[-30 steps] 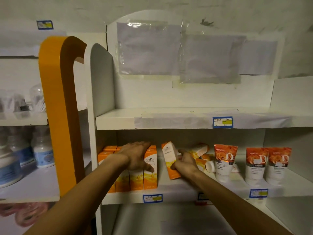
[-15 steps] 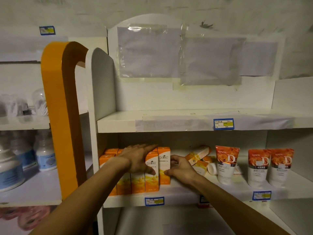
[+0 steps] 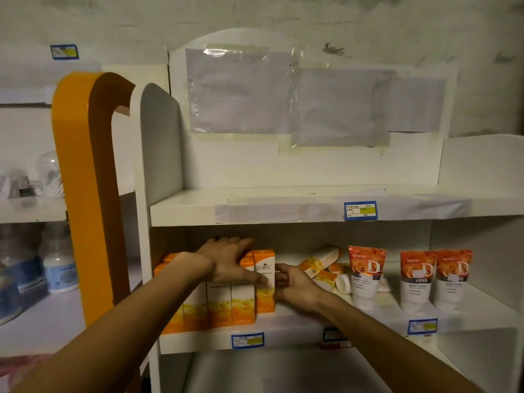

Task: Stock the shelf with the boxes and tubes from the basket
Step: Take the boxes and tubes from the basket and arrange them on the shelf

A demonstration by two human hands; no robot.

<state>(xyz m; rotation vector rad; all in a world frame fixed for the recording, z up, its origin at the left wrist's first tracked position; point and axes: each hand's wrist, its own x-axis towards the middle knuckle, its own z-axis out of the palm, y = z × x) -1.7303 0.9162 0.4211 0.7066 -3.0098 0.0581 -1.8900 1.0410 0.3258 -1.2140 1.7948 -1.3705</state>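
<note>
On the lower shelf point(image 3: 297, 330), a little left of the frame's centre, a row of orange boxes point(image 3: 224, 304) stands upright against the white side panel. The newest orange box point(image 3: 264, 279) stands at the right end of this row, its long axis vertical, touching its neighbour. The left hand point(image 3: 226, 260) lies flat over the tops of the row with fingers spread and straight, pressing them together, the thumb down on the front face. The right hand point(image 3: 296, 283) is just to the right of the new box, fingers curled against its right side; I cannot tell if it really pinches it or only pushes. More boxes point(image 3: 320, 263) lie tumbled further right, beside three standing tubes point(image 3: 365, 275). The right hand is nearer to these, so I judge it should reach there next. No basket is in view.
</note>
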